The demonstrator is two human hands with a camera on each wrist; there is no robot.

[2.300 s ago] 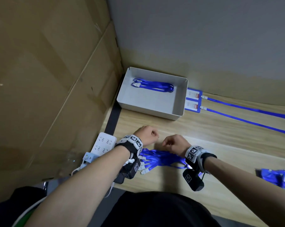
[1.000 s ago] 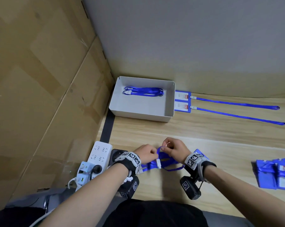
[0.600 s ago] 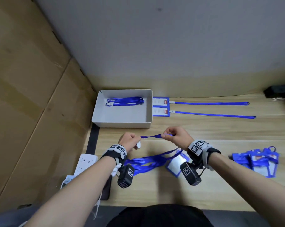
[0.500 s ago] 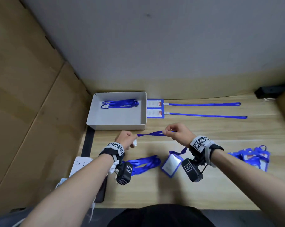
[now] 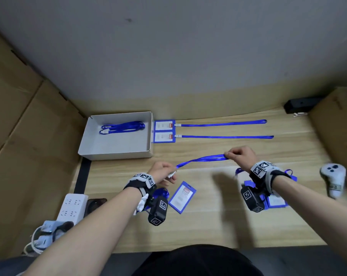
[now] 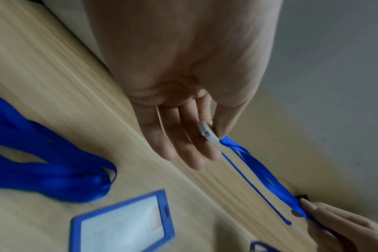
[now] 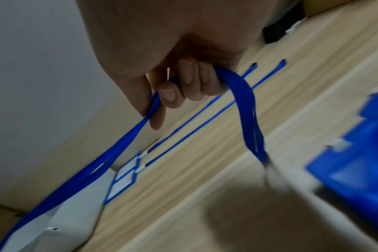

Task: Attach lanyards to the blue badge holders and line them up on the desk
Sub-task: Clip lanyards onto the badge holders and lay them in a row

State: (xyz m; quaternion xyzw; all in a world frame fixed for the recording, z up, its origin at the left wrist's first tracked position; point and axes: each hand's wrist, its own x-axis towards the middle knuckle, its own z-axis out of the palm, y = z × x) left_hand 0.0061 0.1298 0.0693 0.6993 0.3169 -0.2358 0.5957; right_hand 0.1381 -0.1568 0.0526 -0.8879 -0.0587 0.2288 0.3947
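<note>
A blue lanyard [image 5: 202,159] hangs stretched above the desk between my hands. My left hand [image 5: 171,175] pinches its white clip [image 6: 207,134] between thumb and fingers. My right hand [image 5: 228,155] grips the strap [image 7: 110,153] farther along, and the slack loops down behind the curled fingers. One loose blue badge holder [image 5: 182,196] lies flat just right of my left wrist. More lanyards [image 6: 43,162] lie bunched under that wrist. A heap of blue badge holders [image 5: 276,200] sits under my right wrist. Two finished badges [image 5: 164,125] [image 5: 163,137] lie at the back, straps running right.
A white box [image 5: 116,154] at the back left holds one coiled lanyard [image 5: 121,127]. A power strip [image 5: 73,206] lies at the near left edge. A white controller [image 5: 333,180] rests at the right, with a black device [image 5: 300,105] by the wall. Cardboard panels [image 5: 29,136] flank the desk.
One lanyard was lifted out of the bunch. My right hand has slid right along the strap, drawing it out long, while my left hand keeps the clip end.
</note>
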